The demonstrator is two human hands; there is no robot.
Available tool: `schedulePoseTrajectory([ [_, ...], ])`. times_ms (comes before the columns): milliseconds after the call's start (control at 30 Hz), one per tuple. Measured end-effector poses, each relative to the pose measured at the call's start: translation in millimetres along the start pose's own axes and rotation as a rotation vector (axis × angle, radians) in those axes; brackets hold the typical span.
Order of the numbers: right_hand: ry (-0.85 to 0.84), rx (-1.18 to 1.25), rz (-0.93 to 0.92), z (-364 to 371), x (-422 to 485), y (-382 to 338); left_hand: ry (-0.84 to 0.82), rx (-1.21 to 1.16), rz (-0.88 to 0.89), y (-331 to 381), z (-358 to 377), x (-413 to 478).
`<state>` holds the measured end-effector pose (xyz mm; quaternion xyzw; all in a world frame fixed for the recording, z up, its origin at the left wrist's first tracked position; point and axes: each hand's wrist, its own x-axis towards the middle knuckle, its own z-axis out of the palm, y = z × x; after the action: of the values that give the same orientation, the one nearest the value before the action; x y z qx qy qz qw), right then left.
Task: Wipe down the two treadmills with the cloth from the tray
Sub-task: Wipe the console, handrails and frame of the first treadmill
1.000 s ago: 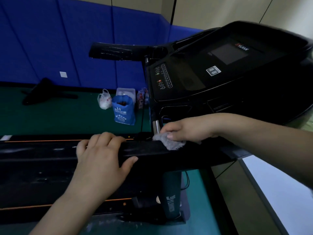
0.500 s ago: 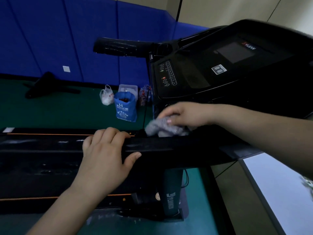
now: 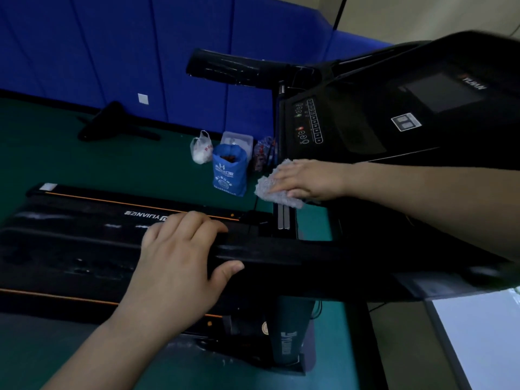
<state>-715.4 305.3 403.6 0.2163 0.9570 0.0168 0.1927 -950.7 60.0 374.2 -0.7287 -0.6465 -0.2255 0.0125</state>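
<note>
Fingers (image 3: 284,174) of the right hand (image 3: 309,178) lie straight and close together, flat on top of the cloth (image 3: 274,192), pressing it down rather than pinching it. Whether the thumb is tucked under the cloth, I cannot tell. The cloth is pale grey, fuzzy and crumpled, and sits just right of the frame's centre at the lower left corner of the treadmill console (image 3: 394,122), above two silver strips on the upright. Its edges stick out left of and below the fingertips. The right forearm comes in from the right edge of the frame, nearly level, with the palm facing down.

The left hand (image 3: 180,254) reaches up from the lower left. Its fingers are curled over the top of the near handrail (image 3: 281,254), slightly spread, and the thumb wraps the near side of the bar, so the hand grips it.

The treadmill is black and glossy, with a dark screen and a column of buttons on the console. Its belt deck (image 3: 84,220), edged in orange lines, runs along the left of the frame. A second handrail (image 3: 225,68) shows in the upper middle.

On the green floor (image 3: 84,164), just left of the cloth, stands a blue bag (image 3: 229,173), with a white plastic bag (image 3: 201,149) beside it.
</note>
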Motion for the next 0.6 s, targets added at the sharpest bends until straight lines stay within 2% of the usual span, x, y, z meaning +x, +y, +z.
schedulePoseTrajectory([
  [133, 0.09, 0.262, -0.265, 14, -2, -42, 0.0, 0.003, -0.011, 2, 0, -1],
  [200, 0.065, 0.274, -0.421, 22, -5, -60, 0.003, -0.006, -0.013, 2, -1, -1],
  [233, 0.028, 0.268, -0.44, 20, -3, -59, 0.005, -0.007, -0.01, 2, -1, -1],
  [300, 0.001, 0.238, -0.383, 11, 5, -39, 0.005, -0.006, -0.006, 2, -1, -1],
  [467, -0.05, 0.079, -0.034, -6, 38, 24, -0.005, -0.003, -0.018, 2, -2, -1],
  [533, -0.101, 0.085, -0.009, -6, 44, 20, -0.006, -0.002, -0.02, 2, -2, -1],
  [600, -0.154, 0.15, -0.072, -4, 42, 2, -0.005, -0.007, -0.023, 3, -2, -1],
])
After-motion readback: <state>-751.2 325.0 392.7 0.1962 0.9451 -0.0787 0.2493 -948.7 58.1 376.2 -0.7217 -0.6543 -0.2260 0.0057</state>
